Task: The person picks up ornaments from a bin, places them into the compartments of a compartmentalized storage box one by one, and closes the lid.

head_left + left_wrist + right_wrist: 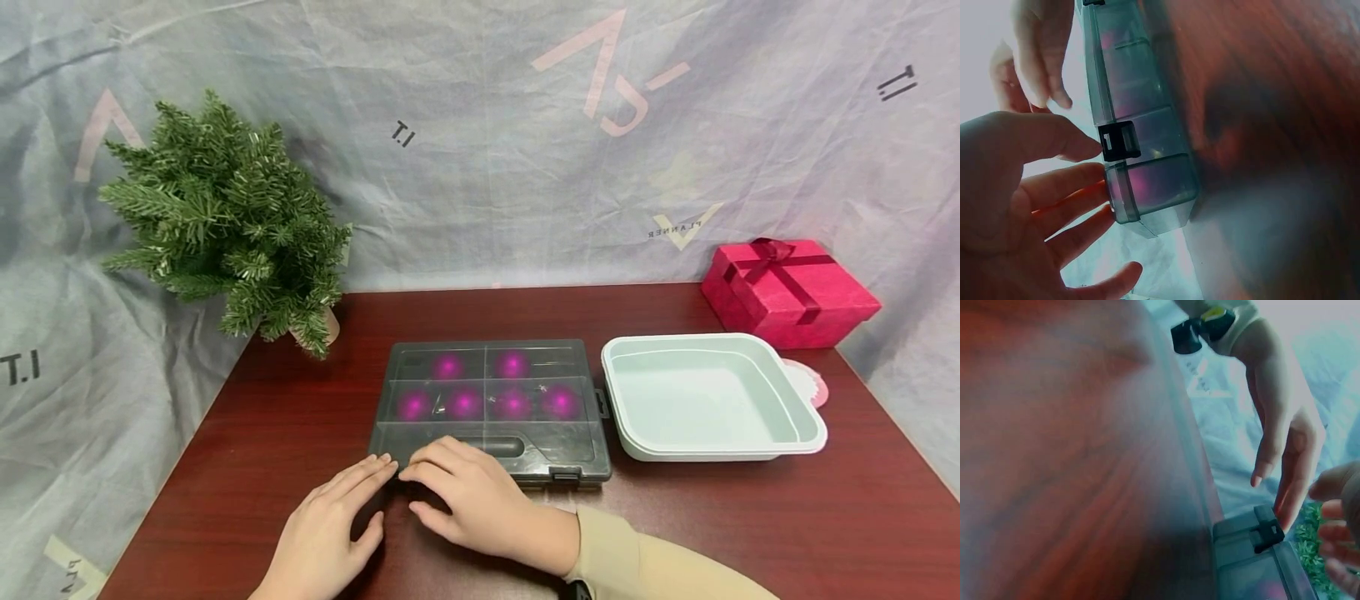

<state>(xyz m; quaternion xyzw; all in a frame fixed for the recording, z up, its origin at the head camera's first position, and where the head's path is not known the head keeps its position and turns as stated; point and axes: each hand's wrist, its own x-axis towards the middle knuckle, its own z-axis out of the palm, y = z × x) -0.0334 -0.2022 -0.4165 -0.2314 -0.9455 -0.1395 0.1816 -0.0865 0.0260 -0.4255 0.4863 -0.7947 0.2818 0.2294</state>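
A translucent grey plastic organizer case (442, 435) lies flat on the table with its lid down. Several magenta balls (465, 403) show blurrily through its compartments. My left hand (326, 521) is at the case's front left corner. Its straight fingers touch the lid edge, and its thumb is beside a black latch (1119, 140) in the left wrist view. Just over the front edge, my right hand (476, 500) has its fingers loosely bent and holds nothing visible. Another black latch (565, 475) is near the front right corner.
A pale green plastic basin (697, 454) stands right of the case. Behind it is a red gift box (806, 287) with a bow, and a pink-and-white item (813, 387) is partly hidden. A small artificial fir tree (232, 217) stands back left. A printed grey cloth (450, 208) hangs behind.
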